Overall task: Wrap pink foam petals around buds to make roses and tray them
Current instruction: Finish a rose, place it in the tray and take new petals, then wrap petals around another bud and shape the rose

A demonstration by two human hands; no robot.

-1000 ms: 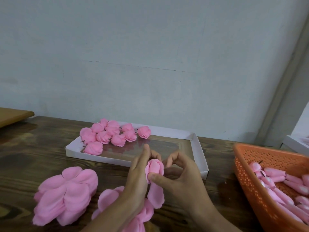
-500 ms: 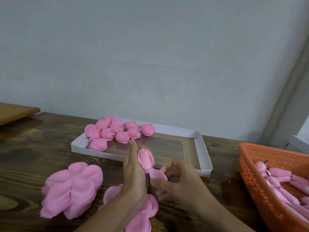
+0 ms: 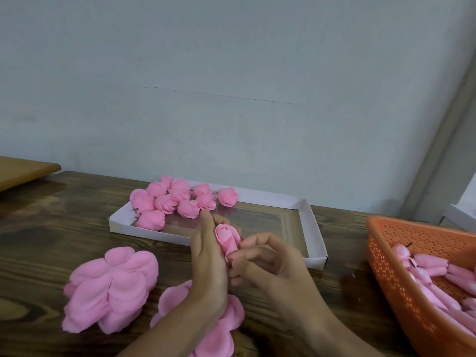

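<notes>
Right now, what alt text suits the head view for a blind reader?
A left hand and right hand wrap pink foam round a bud over a wooden table. Behind, a white tray holds finished roses; loose petals lie left, an orange basket of buds right.

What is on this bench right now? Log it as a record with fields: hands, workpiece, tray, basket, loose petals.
left hand: holds the half-wrapped rose, fingers curled behind it
right hand: pinches a petal at the rose's lower end
tray: white, shallow, beyond the hands
finished roses: about ten, clustered at the tray's far left end
basket: orange, at the right edge, holds pink buds
loose petals: one petal stack left of the hands, a second pile partly under the left wrist
</notes>
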